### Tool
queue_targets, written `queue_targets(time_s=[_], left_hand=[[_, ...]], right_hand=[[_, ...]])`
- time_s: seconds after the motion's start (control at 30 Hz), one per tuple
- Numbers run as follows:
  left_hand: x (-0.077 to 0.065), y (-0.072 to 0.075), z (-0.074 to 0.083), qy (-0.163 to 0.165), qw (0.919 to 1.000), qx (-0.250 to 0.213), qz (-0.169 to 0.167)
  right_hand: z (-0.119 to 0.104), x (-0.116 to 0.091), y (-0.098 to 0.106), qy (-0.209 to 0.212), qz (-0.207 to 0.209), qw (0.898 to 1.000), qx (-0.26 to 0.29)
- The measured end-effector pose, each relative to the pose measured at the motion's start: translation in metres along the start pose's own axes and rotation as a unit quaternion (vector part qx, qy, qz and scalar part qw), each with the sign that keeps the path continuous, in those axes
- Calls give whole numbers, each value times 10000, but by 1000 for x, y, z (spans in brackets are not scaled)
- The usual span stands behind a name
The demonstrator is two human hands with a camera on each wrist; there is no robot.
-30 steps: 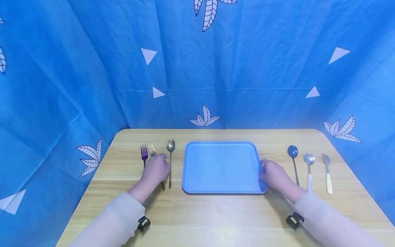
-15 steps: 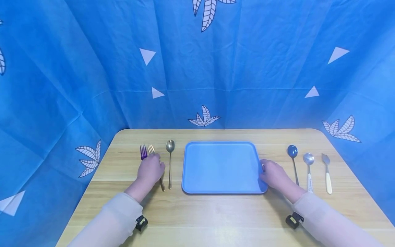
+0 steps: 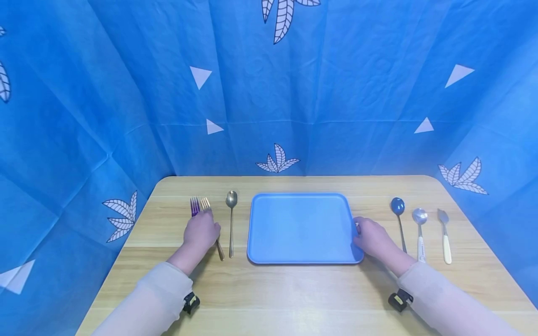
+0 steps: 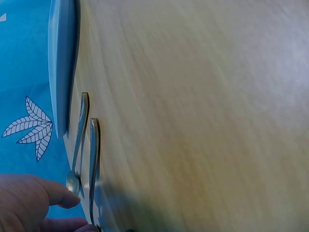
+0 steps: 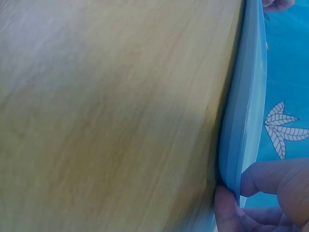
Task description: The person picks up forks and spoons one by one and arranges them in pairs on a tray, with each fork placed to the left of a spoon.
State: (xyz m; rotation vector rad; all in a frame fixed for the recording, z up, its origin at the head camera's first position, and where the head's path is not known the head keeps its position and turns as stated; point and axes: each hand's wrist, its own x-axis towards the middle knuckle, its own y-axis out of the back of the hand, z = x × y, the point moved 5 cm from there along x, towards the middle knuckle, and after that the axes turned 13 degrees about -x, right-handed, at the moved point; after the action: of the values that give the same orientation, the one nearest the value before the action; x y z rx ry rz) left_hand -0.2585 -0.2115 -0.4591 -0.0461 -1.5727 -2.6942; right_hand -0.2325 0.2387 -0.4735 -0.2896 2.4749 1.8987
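A blue rectangular tray [image 3: 305, 228] lies on the table. My right hand [image 3: 373, 237] pinches its right edge; the right wrist view shows fingers on both sides of the tray wall [image 5: 241, 121]. My left hand [image 3: 201, 229] is over a purple fork [image 3: 194, 204] and a gold fork [image 3: 205, 202], covering their middles. In the left wrist view its thumb and finger stand apart near the gold fork's handle [image 4: 93, 159], with nothing seen gripped between them; contact is hard to tell. A long-handled gold spoon [image 3: 231, 199] lies between this hand and the tray.
Right of the tray lie a spoon with a dark blue bowl [image 3: 397, 206], a white-handled spoon [image 3: 421, 249] and a white-handled fork [image 3: 447, 249]. A blue patterned curtain [image 3: 269, 93] hangs around the wooden table [image 3: 286, 298].
My left hand has moved left, away from the gold spoon and across the forks, covering more of the purple one. My right hand stays at the tray's edge; the tray has not visibly moved.
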Motion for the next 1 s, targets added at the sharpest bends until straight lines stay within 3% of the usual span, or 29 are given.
queue_targets(time_s=[0.5, 1.0], left_hand=[[0, 4, -1, 283, 9995, -48, -136], [10, -1, -6, 889, 9949, -131, -454]], right_hand=[[1, 0, -3, 6, 4, 10000, 36], [4, 2, -2, -40, -5, 10000, -11]])
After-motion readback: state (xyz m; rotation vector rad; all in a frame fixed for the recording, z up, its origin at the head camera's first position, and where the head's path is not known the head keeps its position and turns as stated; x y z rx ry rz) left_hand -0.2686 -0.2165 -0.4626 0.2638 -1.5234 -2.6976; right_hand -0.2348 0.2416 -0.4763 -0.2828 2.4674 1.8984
